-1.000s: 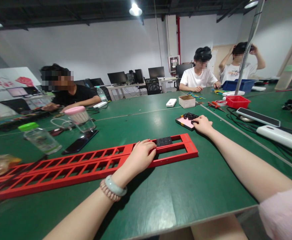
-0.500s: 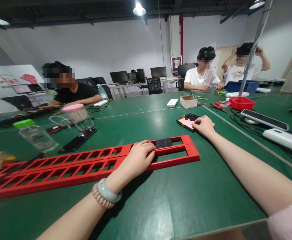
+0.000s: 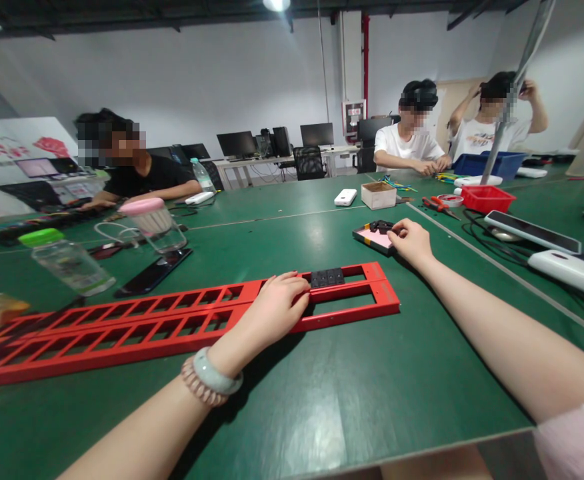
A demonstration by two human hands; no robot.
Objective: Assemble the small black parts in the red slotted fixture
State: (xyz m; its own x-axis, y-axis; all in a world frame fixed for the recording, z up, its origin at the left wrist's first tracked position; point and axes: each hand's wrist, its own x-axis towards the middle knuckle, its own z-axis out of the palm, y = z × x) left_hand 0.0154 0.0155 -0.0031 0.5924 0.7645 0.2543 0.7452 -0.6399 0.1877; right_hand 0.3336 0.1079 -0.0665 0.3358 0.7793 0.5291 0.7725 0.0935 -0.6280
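A long red slotted frame [image 3: 345, 321] lies across the green table, with two rows of openings. My left hand [image 3: 283, 303] rests over it, fingers curled down around its middle bars. Just right of those fingertips, several black square modules [image 3: 327, 277] sit in the far row. Farther off stands a small shallow tray [image 3: 372, 241] with a pinkish bottom, holding a heap of small black parts [image 3: 380, 227]. My right hand [image 3: 412, 243] is at the tray's right end, thumb and fingers drawn together by the parts. What lies between those fingertips is hidden.
On the left are a green-lidded bottle [image 3: 69, 263], a pink-lidded jar [image 3: 155, 227] and a dark phone [image 3: 155, 273]. A white box [image 3: 378, 196], red bin [image 3: 487, 199], pliers [image 3: 439, 208] and cables lie beyond the right hand. Three people sit around the table.
My right hand has shifted slightly at the tray, its fingers drawing closer together over the right end. My left hand stays on the red frame. The whole view has tilted a little.
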